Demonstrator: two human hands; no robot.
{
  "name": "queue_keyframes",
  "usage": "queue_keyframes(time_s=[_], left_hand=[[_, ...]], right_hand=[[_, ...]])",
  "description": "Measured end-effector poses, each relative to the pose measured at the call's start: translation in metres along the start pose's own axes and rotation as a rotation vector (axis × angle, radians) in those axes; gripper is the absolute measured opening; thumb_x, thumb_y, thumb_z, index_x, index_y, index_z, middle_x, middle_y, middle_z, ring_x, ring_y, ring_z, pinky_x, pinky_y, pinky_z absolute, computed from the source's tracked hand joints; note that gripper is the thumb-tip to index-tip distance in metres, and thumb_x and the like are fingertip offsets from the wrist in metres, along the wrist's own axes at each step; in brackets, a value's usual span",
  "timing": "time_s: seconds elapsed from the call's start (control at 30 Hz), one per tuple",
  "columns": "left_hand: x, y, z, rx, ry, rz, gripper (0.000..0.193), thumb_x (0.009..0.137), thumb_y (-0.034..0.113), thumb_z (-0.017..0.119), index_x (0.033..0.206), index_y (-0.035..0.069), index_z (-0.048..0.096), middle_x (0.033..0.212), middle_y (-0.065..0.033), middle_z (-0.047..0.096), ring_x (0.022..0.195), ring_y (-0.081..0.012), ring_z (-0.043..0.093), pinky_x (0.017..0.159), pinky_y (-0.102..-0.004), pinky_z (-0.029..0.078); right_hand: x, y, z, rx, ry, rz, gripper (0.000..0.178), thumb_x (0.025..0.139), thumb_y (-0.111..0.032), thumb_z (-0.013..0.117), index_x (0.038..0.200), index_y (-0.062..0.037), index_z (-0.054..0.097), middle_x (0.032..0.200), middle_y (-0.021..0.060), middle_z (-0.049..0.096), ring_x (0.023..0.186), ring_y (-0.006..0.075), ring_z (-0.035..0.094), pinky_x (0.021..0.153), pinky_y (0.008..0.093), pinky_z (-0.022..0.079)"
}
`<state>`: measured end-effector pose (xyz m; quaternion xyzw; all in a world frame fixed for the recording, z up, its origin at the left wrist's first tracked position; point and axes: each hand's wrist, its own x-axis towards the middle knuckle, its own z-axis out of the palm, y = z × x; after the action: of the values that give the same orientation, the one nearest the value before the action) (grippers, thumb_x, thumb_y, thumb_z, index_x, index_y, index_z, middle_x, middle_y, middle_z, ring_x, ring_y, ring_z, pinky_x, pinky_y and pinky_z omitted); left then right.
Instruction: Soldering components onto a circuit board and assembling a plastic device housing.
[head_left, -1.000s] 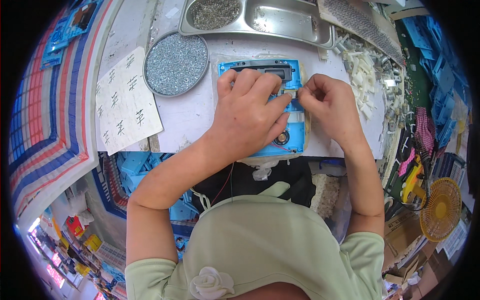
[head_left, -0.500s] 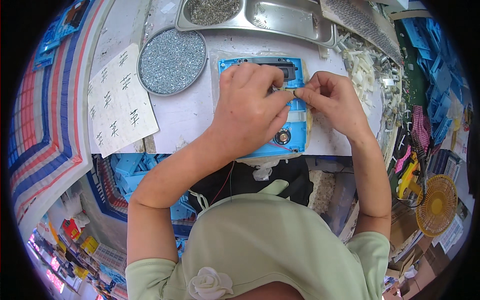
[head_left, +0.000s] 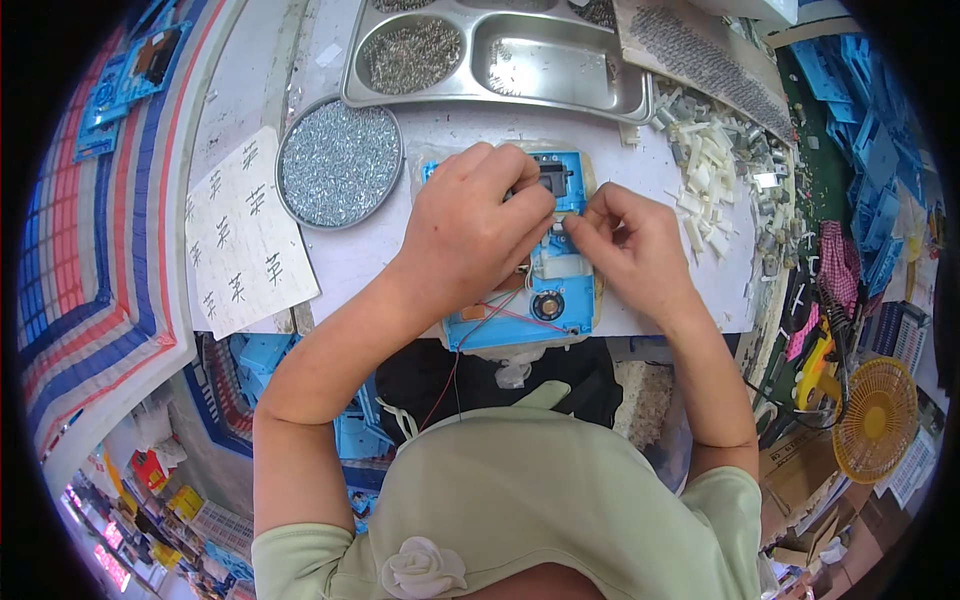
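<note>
A blue plastic housing (head_left: 565, 295) lies on the worktable in front of me, with a round black speaker (head_left: 548, 306), a black rectangular part (head_left: 553, 178) and thin red wires (head_left: 515, 314) in it. My left hand (head_left: 472, 225) is over the housing's left and middle, fingers curled closed; what they hold is hidden under the hand. My right hand (head_left: 632, 250) pinches with thumb and forefinger at the housing's right edge, beside small white pieces (head_left: 558, 228). Whether one of these is in the pinch is too small to tell. A white strip (head_left: 562, 266) crosses the housing below the fingers.
A round tray of small silvery screws (head_left: 340, 163) stands left, beside a handwritten paper sheet (head_left: 250, 235). Behind is a steel compartment tray (head_left: 470, 88) with small metal parts. Loose white plastic parts (head_left: 708, 185) lie right, below a board of dark pieces (head_left: 705, 60). A yellow fan (head_left: 875, 420) is at far right.
The whole view has shifted, so the table and its trays appear lower. My left hand uncovers more of the housing's lower part and the red wires. Both hands stay at the housing, fingers closed.
</note>
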<state>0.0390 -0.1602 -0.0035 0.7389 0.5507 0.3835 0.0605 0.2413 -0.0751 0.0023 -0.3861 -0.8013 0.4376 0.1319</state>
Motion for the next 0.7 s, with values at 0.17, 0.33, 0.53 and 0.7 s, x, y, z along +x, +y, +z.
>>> queue_keyframes(time_s=[0.17, 0.33, 0.53, 0.7], left_hand=[[0.009, 0.002, -0.002, 0.019, -0.049, 0.009, 0.030, 0.068, 0.013, 0.085, 0.089, 0.007, 0.064, 0.095, -0.0120, 0.060, 0.080, -0.0339, 0.061, 0.067, -0.0424, 0.050], [0.011, 0.015, 0.003, 0.122, -0.035, -0.104, 0.029, 0.071, 0.008, 0.084, 0.086, 0.005, 0.059, 0.094, -0.0138, 0.058, 0.081, -0.0343, 0.060, 0.068, -0.0434, 0.049], [0.016, 0.023, 0.003, 0.133, -0.059, -0.130, 0.031, 0.071, 0.005, 0.085, 0.084, 0.004, 0.056, 0.094, -0.0149, 0.057, 0.082, -0.0347, 0.060, 0.067, -0.0429, 0.049], [0.015, 0.021, 0.004, 0.129, -0.044, -0.141, 0.034, 0.069, 0.005, 0.086, 0.086, 0.004, 0.056, 0.094, -0.0149, 0.056, 0.079, -0.0339, 0.060, 0.065, -0.0424, 0.050]], right_hand=[[-0.006, 0.000, 0.022, -0.194, 0.256, -0.094, 0.018, 0.081, -0.017, 0.071, 0.074, -0.0049, 0.059, 0.069, 0.0144, 0.063, 0.063, 0.0355, 0.064, 0.057, 0.0452, 0.050], [-0.001, -0.008, -0.008, -0.009, 0.002, -0.020, 0.023, 0.086, -0.021, 0.073, 0.079, -0.0027, 0.061, 0.070, 0.0123, 0.062, 0.064, 0.0295, 0.064, 0.060, 0.0395, 0.049], [0.100, 0.097, -0.247, -0.066, 0.873, 0.029, 0.025, 0.091, -0.026, 0.073, 0.101, -0.0030, 0.071, 0.080, 0.0016, 0.066, 0.064, 0.0114, 0.058, 0.062, 0.0293, 0.050], [0.171, 0.214, -0.329, -0.875, 0.682, 0.585, 0.031, 0.091, -0.023, 0.061, 0.119, -0.0130, 0.072, 0.118, 0.0182, 0.073, 0.116, 0.0358, 0.068, 0.093, 0.0535, 0.054]])
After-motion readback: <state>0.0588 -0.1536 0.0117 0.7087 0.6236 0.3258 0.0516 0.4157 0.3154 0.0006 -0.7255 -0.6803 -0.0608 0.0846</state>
